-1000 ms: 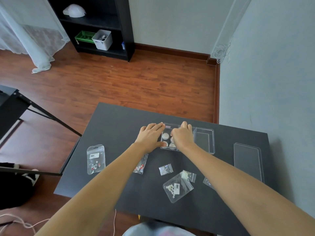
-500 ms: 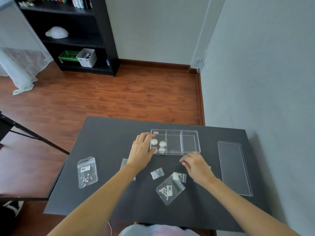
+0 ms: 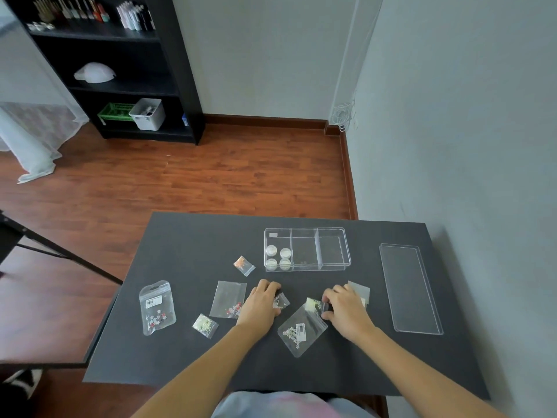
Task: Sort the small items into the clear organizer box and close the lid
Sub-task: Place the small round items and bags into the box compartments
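Hands among small bags on a dark counter, the open box beyond them.

Nearest the viewer, a large bag (image 3: 302, 330) of pale flowers lies on the counter (image 3: 168, 351). The left hand (image 3: 259, 306) presses fingers on a tiny bag (image 3: 281, 300); the right hand (image 3: 346, 309) pinches a small bag (image 3: 315, 305) at its edge. Left of the box, more bags lie flat. Beyond the hands stands the box (image 3: 307, 249), lid off: four round jars (image 3: 278, 258) fill its left compartment, the other two look nearly bare. The lid (image 3: 410, 288) lies flat, right of the box. Behind the box come wood floor (image 3: 196, 179), grey walls and a black shelf (image 3: 126, 64).
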Motion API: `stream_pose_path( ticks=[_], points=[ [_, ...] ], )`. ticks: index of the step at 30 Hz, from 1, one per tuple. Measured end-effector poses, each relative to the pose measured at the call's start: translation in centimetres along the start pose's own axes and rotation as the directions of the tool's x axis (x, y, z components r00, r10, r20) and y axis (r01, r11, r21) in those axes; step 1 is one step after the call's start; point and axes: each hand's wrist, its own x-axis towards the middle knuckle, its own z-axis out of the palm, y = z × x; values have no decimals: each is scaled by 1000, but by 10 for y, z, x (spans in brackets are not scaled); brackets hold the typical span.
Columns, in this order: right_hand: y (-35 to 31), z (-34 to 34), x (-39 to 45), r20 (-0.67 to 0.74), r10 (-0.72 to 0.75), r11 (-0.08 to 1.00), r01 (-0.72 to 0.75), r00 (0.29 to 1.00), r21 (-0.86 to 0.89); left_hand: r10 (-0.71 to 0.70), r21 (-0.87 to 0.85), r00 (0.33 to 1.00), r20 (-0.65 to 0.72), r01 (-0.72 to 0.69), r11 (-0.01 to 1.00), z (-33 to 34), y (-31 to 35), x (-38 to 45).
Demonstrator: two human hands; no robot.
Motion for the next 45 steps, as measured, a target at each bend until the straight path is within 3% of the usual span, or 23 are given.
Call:
stream_pose_path(
  ticks=[3,7,14,20,23,29,36,42,45],
  points=[
    [-4,-3,2,2,50,995,-50,999,82,-44,-55,999,25,45,997,-3,0,2],
    [-6,-6,-1,-45,129,961,-114,991,254,21,-40,999,39,-20,999,-7,1,1],
    [0,-19,-5,-224,229,882,-104,947,460,157,-238,961,-229,-212,948,-30,21,11],
    [10,-39,-5,-288,355,800,-129,889,586,102,-279,949,-300,-189,942,-65,57,56],
    [14,-47,-6,-313,378,784,-121,872,609,90,-205,968,-233,-140,969,-65,65,77],
    [25,-55,-10,-362,383,776,-83,850,625,61,124,991,-120,-46,991,-49,66,103],
    [34,-52,-12,-339,373,775,-89,864,626,91,516,996,-17,-69,853,-46,75,113],
    [35,-53,-4,-344,353,774,-65,870,630,100,603,995,17,-90,792,-45,80,119],
    [33,-55,1,-348,337,784,-56,875,618,167,559,986,-20,-128,819,-43,74,117]
  ],
)
